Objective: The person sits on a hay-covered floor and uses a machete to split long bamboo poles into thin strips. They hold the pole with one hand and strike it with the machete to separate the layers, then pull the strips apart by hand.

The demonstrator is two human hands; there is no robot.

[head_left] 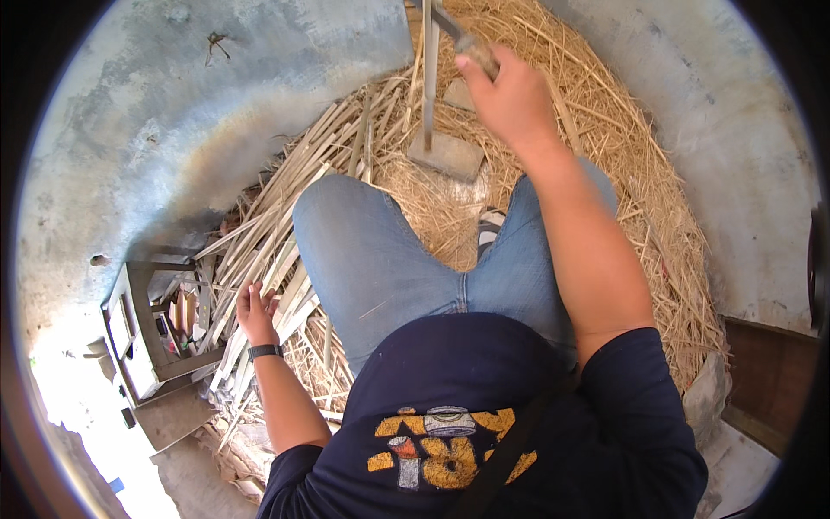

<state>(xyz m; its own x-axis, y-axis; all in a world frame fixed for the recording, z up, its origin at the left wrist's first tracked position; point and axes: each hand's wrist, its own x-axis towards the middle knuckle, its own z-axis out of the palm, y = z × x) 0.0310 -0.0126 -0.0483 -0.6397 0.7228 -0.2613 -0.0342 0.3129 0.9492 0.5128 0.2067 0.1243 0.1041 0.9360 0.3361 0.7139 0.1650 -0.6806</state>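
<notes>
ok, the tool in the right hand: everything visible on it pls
The tool is only partly visible: a brownish, wood-looking handle gripped in the raised right hand, with a dark grey, metal-looking blade running up-left to the frame's top edge. It is tilted and motion-blurred, so its exact type is unclear. It crosses the top of an upright pale strip that stands on a flat grey block amid straw-like shavings.

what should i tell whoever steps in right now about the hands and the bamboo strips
Right hand: raised, shut around the handle of a blade tool, above an upright bamboo strip that stands on a small block between the knees.
Left hand: fingers open, resting on the pile of split strips by the left thigh.
Done: many strips lie split in that pile; shavings cover the floor.
Left: the upright strip looks unsplit at its lower part. A small wooden stool stands beyond the pile.
</notes>
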